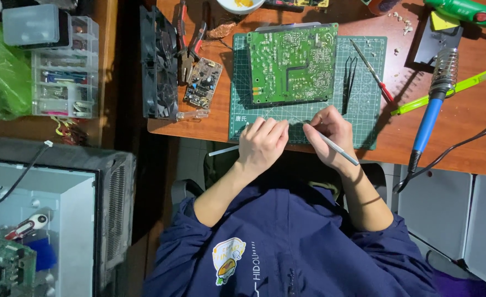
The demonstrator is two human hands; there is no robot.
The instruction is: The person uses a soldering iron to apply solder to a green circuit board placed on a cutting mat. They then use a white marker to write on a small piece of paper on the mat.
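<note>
Now right hand [333, 132] fingers grip a slanted grey tool [336, 147]; left hand [262, 144] curled alongside, circuit board [292, 63] just beyond

Left hand [262, 144] knuckles up, fingers curled; right hand [331, 132] fingers pinched shut; forearms bare, converging.

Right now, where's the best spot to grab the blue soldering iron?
Probably the blue handle of the soldering iron, coming from the side or above. It's long, bare and sticks out of the coiled stand, which covers the tip end. The black cord trails off the handle's near end.
</note>
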